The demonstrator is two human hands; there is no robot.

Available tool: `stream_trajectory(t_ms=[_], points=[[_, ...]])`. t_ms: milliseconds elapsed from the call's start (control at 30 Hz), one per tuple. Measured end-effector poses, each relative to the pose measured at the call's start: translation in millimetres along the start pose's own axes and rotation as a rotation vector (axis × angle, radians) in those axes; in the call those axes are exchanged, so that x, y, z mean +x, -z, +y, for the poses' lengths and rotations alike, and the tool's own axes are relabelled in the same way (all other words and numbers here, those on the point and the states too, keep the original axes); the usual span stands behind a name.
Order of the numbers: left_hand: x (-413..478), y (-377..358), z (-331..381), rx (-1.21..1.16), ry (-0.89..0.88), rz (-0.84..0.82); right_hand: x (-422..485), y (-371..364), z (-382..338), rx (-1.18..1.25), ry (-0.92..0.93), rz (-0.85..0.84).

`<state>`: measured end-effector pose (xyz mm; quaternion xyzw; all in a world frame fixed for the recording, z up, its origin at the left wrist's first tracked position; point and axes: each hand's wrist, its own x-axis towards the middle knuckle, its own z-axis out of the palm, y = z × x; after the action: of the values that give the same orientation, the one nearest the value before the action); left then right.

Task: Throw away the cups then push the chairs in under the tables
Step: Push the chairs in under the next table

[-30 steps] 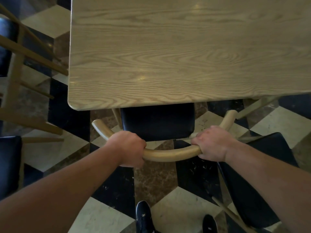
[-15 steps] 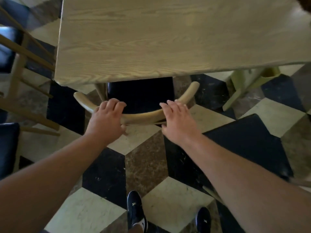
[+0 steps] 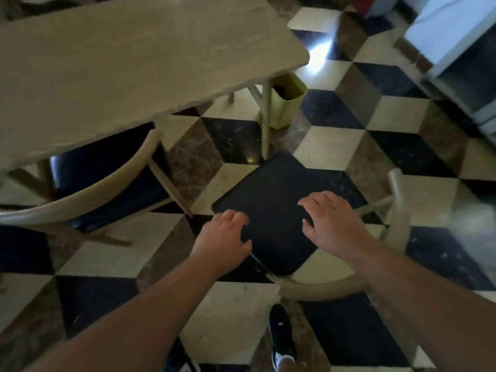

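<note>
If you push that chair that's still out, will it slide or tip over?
The chair will probably slide: the tiled floor looks smooth and shiny. It seems stiff, being wood-framed, so it should move as one piece. Pushed low on its curved back, it is unlikely to tip. Both hands hover open above the seat.

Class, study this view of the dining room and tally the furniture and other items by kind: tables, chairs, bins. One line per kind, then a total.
Tables: 1, the wooden table
Chairs: 2, the tucked chair and the pulled-out chair
Bins: 1, the yellow bin
Total: 4
</note>
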<state>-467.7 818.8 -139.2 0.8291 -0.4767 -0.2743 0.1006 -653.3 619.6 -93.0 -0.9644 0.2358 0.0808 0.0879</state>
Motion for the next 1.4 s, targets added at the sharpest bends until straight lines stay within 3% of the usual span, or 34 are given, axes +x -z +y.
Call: stream_trajectory(t_ms=[333,467,533,733,867,1100,1400], points=[[53,-89,174,0.014,-0.229,-0.160,-108,-24,166,0.047,-0.145,0.036],[63,-131,218,-0.042,-0.162,-0.500,-130,-44,200,0.048,-0.078,0.001],[62,-150,223,0.040,-0.139,-0.644,-136,-53,203,-0.018,-0.063,-0.081],[59,-158,214,0.270,-0.214,-0.574,-121,-61,183,-0.233,0.021,-0.250],[51,-142,192,0.272,-0.136,-0.572,-91,-63,157,-0.273,0.055,-0.310],[30,-92,99,0.249,0.004,-0.476,-31,-72,92,-0.171,0.207,-0.384],[63,-46,-24,0.308,-0.041,-0.415,56,-62,7,-0.219,0.311,-0.398]])
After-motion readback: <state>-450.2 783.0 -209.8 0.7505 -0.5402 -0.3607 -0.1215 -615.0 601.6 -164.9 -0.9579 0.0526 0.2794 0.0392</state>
